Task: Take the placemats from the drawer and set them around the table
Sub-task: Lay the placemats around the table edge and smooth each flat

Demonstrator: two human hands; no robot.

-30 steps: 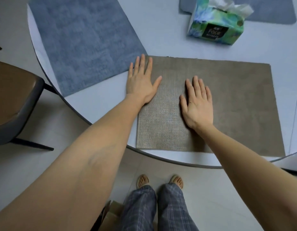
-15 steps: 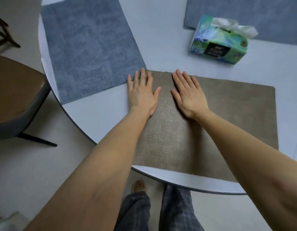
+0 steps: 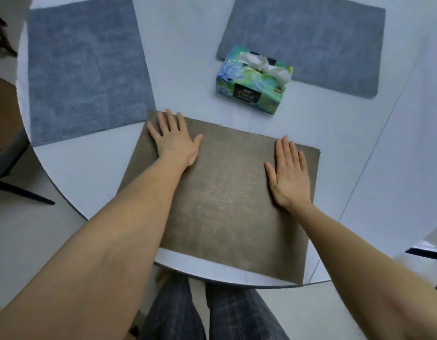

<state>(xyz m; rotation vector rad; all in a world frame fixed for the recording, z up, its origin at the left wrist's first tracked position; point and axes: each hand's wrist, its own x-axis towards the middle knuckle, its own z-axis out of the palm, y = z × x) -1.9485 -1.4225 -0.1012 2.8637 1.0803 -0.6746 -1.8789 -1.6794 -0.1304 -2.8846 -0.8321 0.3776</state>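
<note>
Round pale table [image 3: 335, 148] over a light floor, a chair [image 3: 6, 153] at far left just off the rim. Three placemats laid out: one blue mat [image 3: 85, 69] at left, another blue mat [image 3: 310, 40] at far right, and a brown mat [image 3: 224, 197] nearest, square to the body. Tissue box [image 3: 254, 82] between the brown mat and the far blue one, its far edge overlapping that blue mat's near edge, well apart from the brown mat.

Brown mat flat on the table, its far left corner touching or just beside the left blue mat's near right corner; its near right corner reaching the table's rim, perhaps slightly over it.

Left hand [image 3: 174, 139] flat on the brown mat's far left corner, fingers straight and spread, gripping nothing. Right hand [image 3: 289, 170] flat near the mat's right edge, fingers straight and together, likewise holding nothing.

Step in hand, by the look of it: smoothing and squaring the brown mat. To do it well: press with flat palms, not fingertips; sweep outward from the middle toward the edges so no ripple stays trapped. Slide the mat a little toward the far side so the near right corner clears the rim. Keep a small gap from the left blue mat. Lift straight up on release, so the weave does not drag askew.
</note>
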